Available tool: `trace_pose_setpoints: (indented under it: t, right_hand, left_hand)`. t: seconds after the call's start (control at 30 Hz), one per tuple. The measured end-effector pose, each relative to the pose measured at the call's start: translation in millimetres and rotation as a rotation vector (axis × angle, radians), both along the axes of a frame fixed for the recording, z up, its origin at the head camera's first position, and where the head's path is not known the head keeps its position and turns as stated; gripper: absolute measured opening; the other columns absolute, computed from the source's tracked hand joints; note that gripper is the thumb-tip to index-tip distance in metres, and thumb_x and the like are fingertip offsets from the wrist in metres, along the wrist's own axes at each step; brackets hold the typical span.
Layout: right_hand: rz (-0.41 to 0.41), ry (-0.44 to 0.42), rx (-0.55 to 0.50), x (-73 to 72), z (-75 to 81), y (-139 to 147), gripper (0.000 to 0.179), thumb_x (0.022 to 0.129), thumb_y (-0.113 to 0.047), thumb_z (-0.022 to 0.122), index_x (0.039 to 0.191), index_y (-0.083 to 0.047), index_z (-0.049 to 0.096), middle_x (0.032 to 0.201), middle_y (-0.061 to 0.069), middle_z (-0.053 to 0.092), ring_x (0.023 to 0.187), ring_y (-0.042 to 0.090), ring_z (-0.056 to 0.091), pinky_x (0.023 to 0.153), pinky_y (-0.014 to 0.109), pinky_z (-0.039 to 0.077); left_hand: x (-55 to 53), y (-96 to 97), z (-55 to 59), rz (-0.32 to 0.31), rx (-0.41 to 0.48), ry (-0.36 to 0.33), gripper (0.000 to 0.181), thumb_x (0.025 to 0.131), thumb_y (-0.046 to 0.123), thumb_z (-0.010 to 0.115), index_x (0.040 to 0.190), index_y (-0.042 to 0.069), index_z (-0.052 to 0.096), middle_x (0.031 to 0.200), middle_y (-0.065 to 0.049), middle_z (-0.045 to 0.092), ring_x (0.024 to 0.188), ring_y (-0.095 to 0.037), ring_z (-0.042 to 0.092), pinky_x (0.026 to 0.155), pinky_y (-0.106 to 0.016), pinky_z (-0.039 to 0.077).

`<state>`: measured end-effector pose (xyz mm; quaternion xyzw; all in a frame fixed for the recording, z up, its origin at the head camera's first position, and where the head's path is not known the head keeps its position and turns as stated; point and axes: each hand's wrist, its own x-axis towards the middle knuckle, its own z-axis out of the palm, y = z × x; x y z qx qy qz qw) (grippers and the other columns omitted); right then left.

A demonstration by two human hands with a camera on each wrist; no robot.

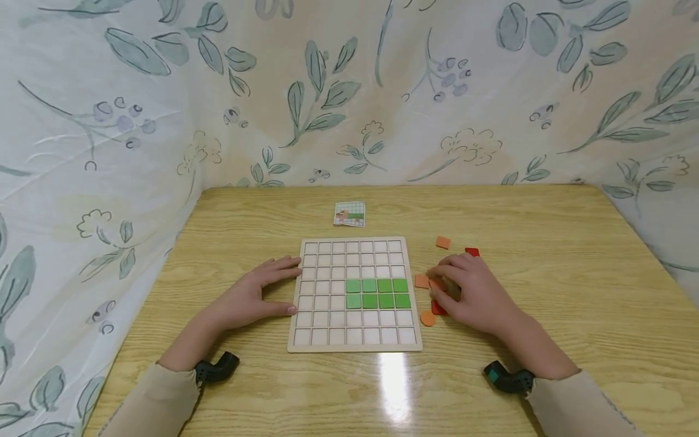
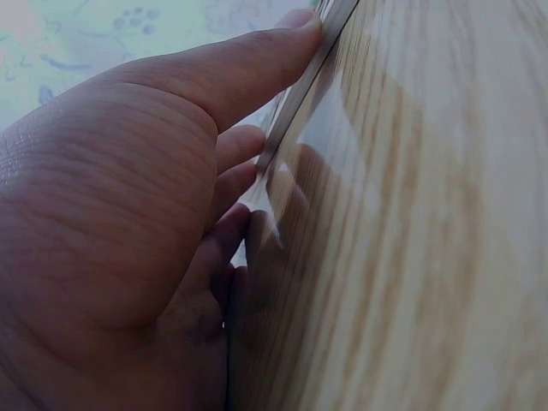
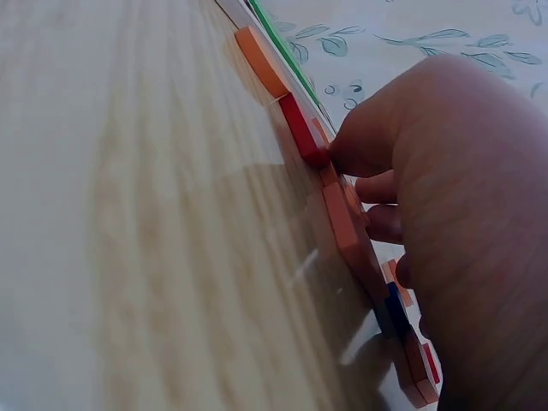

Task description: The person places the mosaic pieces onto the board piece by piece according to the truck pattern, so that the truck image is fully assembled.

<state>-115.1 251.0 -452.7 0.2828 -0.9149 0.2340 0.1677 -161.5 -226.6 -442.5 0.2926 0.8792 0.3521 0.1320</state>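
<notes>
A square wooden grid board [image 1: 355, 348] lies on the table, with several green square tiles [image 1: 385, 300] in its right-hand cells. My left hand [image 1: 248, 295] rests at the board's left edge, fingers fairly straight and thumb tip touching the rim. Right of the board, my right hand [image 1: 475, 294] bends its fingers down over loose pieces. An orange piece [image 1: 435, 284] lies between its thumb and fingers; whether they pinch it is not clear. A red piece [image 1: 438, 308] is by the thumb, an orange square [image 1: 421, 281] by the fingertips, and an orange round piece [image 1: 428, 318] nearer me.
Beyond the board lies a small picture card [image 1: 349, 214] with a grid pattern. Another orange square [image 1: 443, 243] and a red piece [image 1: 472, 252] lie past my right hand. In the right wrist view, a dark blue piece [image 3: 396, 310] shows under the fingers. Leaf-patterned cloth [image 1: 382, 121] hangs behind the table.
</notes>
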Motion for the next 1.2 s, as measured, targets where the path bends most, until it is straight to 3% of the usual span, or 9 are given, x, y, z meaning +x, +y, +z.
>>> trace_pose_setpoints:
  t: [0.33,0.77,1.2]
  right_hand:
    - [-0.012,0.01,-0.006,-0.3,0.0,1.6,0.013,0.088,-0.016,0.088,0.1,-0.014,0.084,0.097,-0.005,0.07,0.088,0.015,0.06,0.078,0.039,0.043]
    - [0.001,0.017,0.004,-4.1,-1.0,1.3,0.017,0.088,-0.019,0.089,0.101,-0.011,0.083,0.102,-0.001,0.073,0.094,0.021,0.065,0.085,0.047,0.052]
    - [-0.006,-0.027,-0.047,-2.8,-1.3,-0.7,0.019,0.09,-0.019,0.09,0.107,-0.012,0.084,0.105,-0.004,0.071,0.097,0.016,0.061,0.08,0.04,0.053]
  left_hand:
    - [-1.1,0.3,0.2,-0.003,-0.007,0.011,0.081,0.092,0.046,0.089,0.162,0.022,0.057,0.175,0.007,0.037,0.166,-0.036,0.02,0.133,-0.062,0.015]
    - [-1.3,-0.6,-1.2,-0.004,-0.002,0.008,0.082,0.092,0.047,0.089,0.162,0.022,0.056,0.175,0.007,0.036,0.166,-0.036,0.02,0.132,-0.063,0.014]
    - [-0.9,-0.4,-0.9,-0.002,-0.009,0.007,0.082,0.092,0.048,0.089,0.163,0.023,0.056,0.176,0.007,0.036,0.166,-0.036,0.02,0.132,-0.063,0.014]
